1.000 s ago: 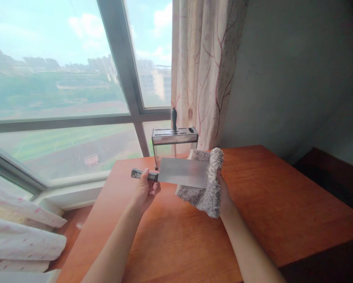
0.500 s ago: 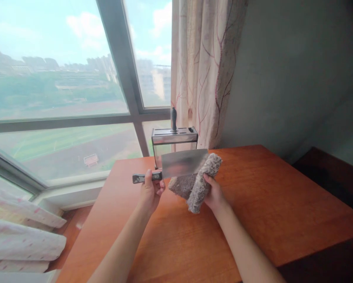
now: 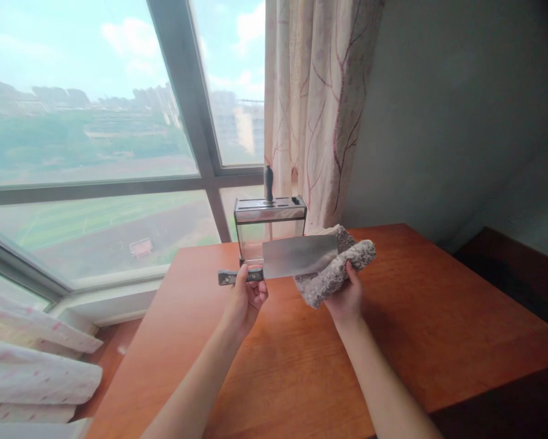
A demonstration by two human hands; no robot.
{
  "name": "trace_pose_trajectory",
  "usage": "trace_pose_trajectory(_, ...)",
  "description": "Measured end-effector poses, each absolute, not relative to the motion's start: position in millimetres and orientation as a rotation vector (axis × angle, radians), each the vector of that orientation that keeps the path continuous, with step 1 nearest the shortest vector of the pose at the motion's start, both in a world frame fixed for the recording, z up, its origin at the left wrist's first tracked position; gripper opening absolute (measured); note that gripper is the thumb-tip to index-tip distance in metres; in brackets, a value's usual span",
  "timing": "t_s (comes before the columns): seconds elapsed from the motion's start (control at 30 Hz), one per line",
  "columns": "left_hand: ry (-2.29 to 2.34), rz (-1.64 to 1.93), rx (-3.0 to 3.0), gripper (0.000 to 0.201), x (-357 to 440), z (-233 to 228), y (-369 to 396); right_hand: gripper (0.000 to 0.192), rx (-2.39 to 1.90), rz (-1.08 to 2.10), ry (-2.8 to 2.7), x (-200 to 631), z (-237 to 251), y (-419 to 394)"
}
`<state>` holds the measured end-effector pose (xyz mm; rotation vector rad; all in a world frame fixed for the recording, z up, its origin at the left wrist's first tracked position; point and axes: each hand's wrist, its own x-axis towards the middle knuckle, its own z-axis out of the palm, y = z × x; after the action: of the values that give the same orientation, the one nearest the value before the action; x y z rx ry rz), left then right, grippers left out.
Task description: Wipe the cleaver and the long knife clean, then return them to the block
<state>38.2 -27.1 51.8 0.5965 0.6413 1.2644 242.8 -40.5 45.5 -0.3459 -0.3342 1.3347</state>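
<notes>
My left hand (image 3: 249, 296) is closed around the black handle of a cleaver (image 3: 296, 255), its broad steel blade pointing right above the table. A fuzzy grey cloth (image 3: 342, 268), folded over, is gripped in my right hand (image 3: 347, 299), with the thumb on its near side. Part of the cloth shows behind the blade's right end and part lies along its lower right corner. My right palm and most of its fingers are hidden under the cloth.
Behind the blade, a knife block (image 3: 270, 210) with clear sides and slots on top holds a tool with a dark upright handle (image 3: 269, 184). It stands at the far edge of the brown wooden table (image 3: 274, 378). A window and curtain (image 3: 323, 110) rise beyond.
Both hands have shifted a little to the right with the cleaver and the cloth. The cloth has turned from steep to more level, and a flap now shows behind the blade's end.
</notes>
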Motion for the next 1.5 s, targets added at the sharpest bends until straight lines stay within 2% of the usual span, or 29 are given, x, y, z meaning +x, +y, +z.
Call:
trace_pose_trajectory(0.23, 0.541, 1.319, 0.463, 0.025, 43, 51, -28, 0.034, -0.407, 1.398, -0.425, 243, 41, -46)
trace_pose_trajectory(0.53, 0.518, 1.227, 0.396, 0.035, 73, 49, -51, 0.035, -0.37, 1.555, -0.566, 227, 34, -48)
trace_pose_trajectory(0.83, 0.526, 1.241, 0.462, 0.03, 69, 45, -45, 0.023, -0.396, 1.386, -0.373, 242, 33, -38)
trace_pose_trajectory(1.0, 0.553, 1.273, 0.468, 0.029, 64, 42, -41, 0.025, -0.406, 1.283, -0.319, 258, 35, -35)
trace_pose_trajectory(1.5, 0.482, 1.295, 0.467, 0.025, 64, 41, -43, 0.03, -0.301, 1.325, -0.293, 240, 34, -34)
